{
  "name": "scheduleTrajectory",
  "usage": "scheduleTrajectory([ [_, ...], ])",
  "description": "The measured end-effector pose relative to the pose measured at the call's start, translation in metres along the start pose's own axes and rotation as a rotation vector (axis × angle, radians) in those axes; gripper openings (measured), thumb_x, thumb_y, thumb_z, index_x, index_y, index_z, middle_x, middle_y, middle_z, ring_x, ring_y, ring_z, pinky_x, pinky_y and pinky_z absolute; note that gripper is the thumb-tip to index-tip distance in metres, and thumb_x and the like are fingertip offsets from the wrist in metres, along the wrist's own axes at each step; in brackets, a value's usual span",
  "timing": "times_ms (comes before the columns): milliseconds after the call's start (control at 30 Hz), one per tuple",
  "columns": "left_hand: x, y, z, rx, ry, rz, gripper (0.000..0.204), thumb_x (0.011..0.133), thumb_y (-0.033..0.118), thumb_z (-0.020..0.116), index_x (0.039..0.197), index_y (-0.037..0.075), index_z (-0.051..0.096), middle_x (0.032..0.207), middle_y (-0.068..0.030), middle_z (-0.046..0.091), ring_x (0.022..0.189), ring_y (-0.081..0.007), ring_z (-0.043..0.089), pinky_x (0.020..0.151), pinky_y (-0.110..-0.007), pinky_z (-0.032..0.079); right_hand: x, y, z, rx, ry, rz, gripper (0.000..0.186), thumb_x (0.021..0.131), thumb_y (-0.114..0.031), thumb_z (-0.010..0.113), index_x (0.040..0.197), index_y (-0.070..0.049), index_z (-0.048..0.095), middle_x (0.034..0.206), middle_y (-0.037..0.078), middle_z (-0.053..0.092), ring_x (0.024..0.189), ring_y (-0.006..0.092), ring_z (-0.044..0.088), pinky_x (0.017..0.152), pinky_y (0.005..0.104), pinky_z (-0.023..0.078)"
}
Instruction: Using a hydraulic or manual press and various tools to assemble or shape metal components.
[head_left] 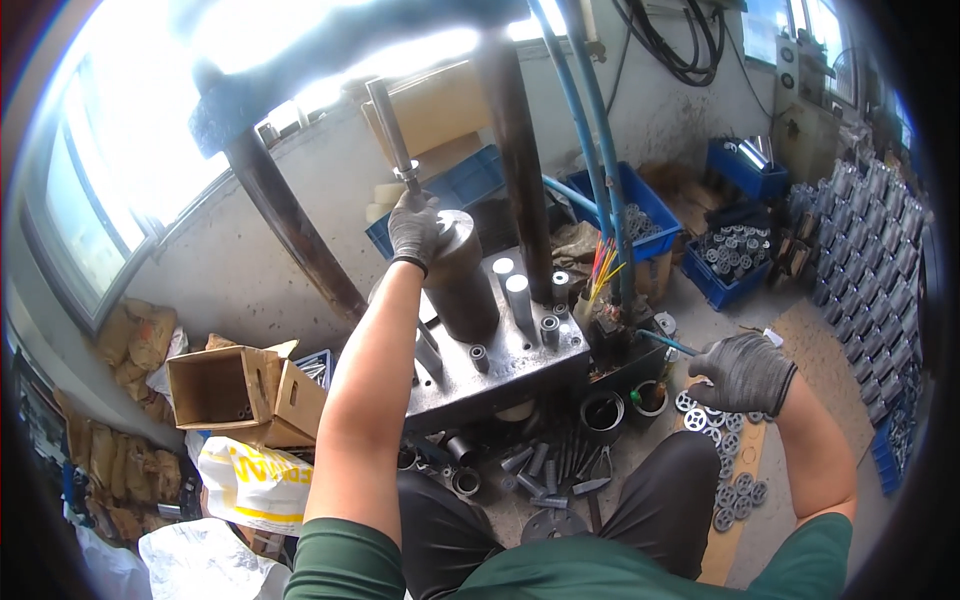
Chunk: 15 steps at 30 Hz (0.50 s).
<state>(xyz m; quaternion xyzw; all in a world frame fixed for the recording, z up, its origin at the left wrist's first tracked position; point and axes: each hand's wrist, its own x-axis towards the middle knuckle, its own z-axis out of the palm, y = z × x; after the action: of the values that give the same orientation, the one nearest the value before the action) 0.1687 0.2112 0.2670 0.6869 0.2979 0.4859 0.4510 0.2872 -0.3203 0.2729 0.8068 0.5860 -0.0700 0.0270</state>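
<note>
Sacks, brown, paper-like [130, 470]: lying stacked by the wall at far left.
Box, cardboard [218, 390]: standing open beside the sacks, its dark inside facing outward.
Bag, white with yellow print [255, 480]: slumping in front of the box.
Rod, metal, with a bright collar low on it [389, 122]: rising at a tilt out of the left glove, above the table; whether its lower end is touching the big cylinder cannot be told.
Left hand, grey glove [413, 230]: grasping the rod's lower end, fingers wrapping it, beside the big cylinder's top.
Table, heavy, metal [520, 357]: carrying the pieces that follow.
Cylinder, big, dull metal [465, 290]: standing upright, set in from the front edge.
Ring piece, small [479, 358]: standing near the front edge, just before the big cylinder.
Post, short, pale-topped [519, 305]: standing upright between the big cylinder and the right edge.
Ring piece, second [550, 331]: standing near the front right corner.
Bin, blue [655, 243]: holding small metal parts, beyond the table's right edge.
Lever, thin, blue-green [667, 343]: running from beside the table to the right glove.
Wheels, small, spoked, metal [741, 492]: lying grouped on the floor below the right hand.
Right hand, grey glove [745, 374]: curling its fingers around the lever's end.
Tubes, silvery [868, 285]: standing in a tall stack at far right.
</note>
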Motion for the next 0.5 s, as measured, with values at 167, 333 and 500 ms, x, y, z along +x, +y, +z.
scheduleTrajectory([
  [167,-0.002,0.000,-0.004,0.061,0.045,0.018,0.009,0.097,0.008,0.078,0.104,0.006,0.073,0.086,-0.0033,0.074,0.074,-0.0136,0.068,0.068,-0.031,0.060,-0.002,-0.003,0.005,0.023,0.056,-0.017,0.029,0.091,-0.034,0.067,0.102,-0.010,0.079,0.085,0.019,0.073,0.082,0.0413,0.073,0.077,0.0535,0.058],
  [333,0.001,-0.007,-0.007,0.248,0.070,0.098,0.019,0.094,0.013,0.083,0.107,0.004,0.073,0.088,-0.0071,0.076,0.074,-0.0153,0.071,0.071,-0.033,0.060,-0.014,-0.001,0.027,0.009,0.032,-0.012,0.030,0.085,-0.027,0.067,0.106,-0.010,0.079,0.086,0.018,0.074,0.085,0.0386,0.075,0.078,0.0518,0.059],
  [500,0.001,-0.005,-0.007,0.234,0.130,0.116,0.041,0.091,0.031,0.085,0.119,0.005,0.070,0.111,-0.0165,0.080,0.102,-0.0333,0.076,0.094,-0.042,0.059,-0.037,0.001,0.062,0.037,-0.022,0.022,0.024,0.084,-0.025,0.065,0.095,-0.009,0.079,0.078,0.019,0.073,0.079,0.0397,0.075,0.077,0.0533,0.060],
])
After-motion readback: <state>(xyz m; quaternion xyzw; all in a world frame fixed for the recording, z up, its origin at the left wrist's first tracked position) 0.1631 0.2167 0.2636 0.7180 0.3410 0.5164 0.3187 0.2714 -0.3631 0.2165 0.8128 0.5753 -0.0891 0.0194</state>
